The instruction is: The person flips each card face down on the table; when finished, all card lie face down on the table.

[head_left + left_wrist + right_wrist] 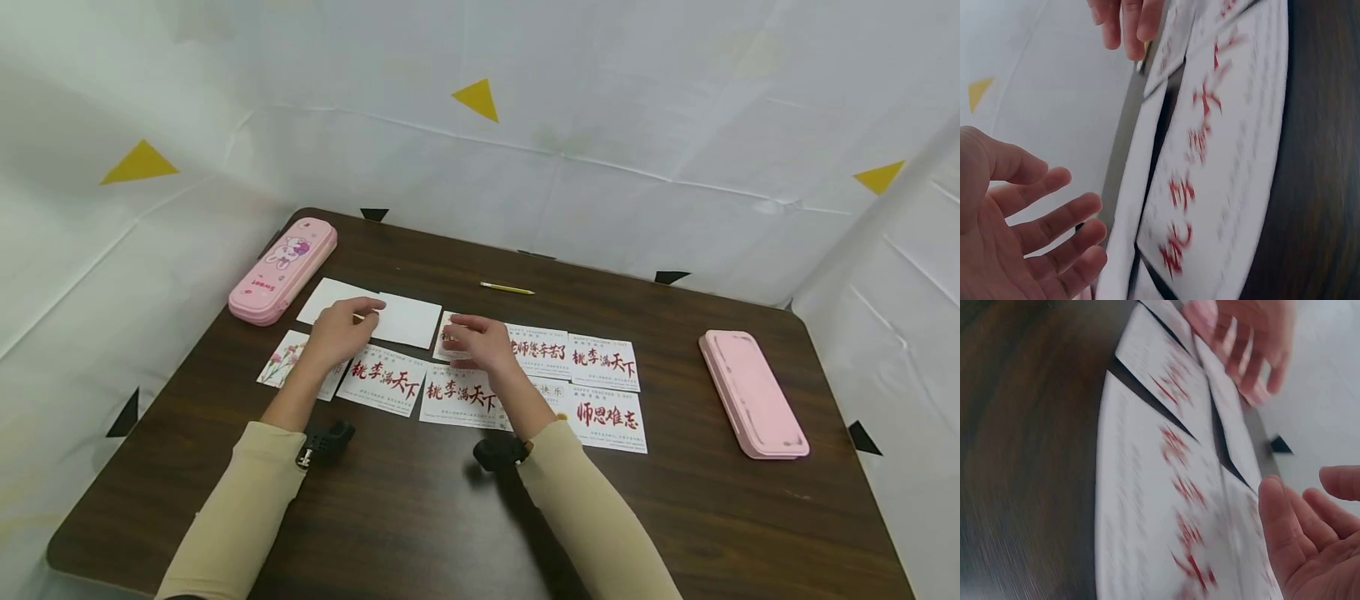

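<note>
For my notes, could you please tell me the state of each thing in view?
Left hand: holding nothing
Right hand: holding nothing
Blank white cards: flat, bare sides up
Red-lettered greeting cards: flat, lettering up
Flower card: flat, picture up
Yellow pencil: lying flat, unheld
Bunny pencil case: closed
Plain pink pencil case: closed

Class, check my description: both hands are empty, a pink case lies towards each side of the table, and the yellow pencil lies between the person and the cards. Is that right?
Not quite: the yellow pencil lies beyond the cards, on their far side, as the head view shows. The rest of the description stands.
</note>
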Action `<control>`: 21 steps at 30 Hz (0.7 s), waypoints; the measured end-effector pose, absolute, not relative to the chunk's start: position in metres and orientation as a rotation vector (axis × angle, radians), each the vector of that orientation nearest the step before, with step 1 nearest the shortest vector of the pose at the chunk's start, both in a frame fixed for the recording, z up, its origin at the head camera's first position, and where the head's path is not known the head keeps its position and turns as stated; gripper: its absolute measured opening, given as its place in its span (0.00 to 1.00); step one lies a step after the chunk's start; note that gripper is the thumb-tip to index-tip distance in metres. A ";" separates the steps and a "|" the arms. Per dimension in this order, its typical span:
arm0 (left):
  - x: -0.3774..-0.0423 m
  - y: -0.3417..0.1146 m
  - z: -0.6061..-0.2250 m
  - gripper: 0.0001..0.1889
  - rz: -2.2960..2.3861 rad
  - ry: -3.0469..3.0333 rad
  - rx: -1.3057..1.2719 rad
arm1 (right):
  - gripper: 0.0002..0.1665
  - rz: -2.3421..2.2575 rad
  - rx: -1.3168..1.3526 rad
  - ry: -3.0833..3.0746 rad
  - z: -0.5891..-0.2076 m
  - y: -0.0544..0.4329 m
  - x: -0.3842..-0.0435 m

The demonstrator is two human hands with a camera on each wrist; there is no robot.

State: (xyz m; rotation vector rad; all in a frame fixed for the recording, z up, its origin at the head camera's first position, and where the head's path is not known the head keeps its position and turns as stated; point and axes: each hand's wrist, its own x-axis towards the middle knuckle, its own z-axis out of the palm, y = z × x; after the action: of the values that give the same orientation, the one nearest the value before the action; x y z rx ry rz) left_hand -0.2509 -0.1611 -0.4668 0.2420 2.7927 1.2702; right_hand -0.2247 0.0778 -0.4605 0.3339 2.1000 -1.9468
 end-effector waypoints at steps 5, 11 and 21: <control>-0.242 -0.131 -0.458 0.19 1.286 2.724 0.331 | 0.24 -1.997 0.378 2.110 -0.456 0.120 -0.222; -0.239 -0.098 -0.458 0.24 1.226 2.647 0.366 | 0.22 -1.875 0.377 2.188 -0.455 0.149 -0.218; -0.241 -0.073 -0.467 0.24 1.185 2.637 0.409 | 0.20 -1.808 0.384 2.186 -0.463 0.157 -0.212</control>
State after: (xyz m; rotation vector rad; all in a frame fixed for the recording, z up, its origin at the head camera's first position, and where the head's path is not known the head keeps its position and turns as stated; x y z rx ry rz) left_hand -0.2410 -0.0732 -0.4669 0.4092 2.6372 1.1853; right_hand -0.2123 0.1570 -0.4625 0.3838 2.1859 -1.8082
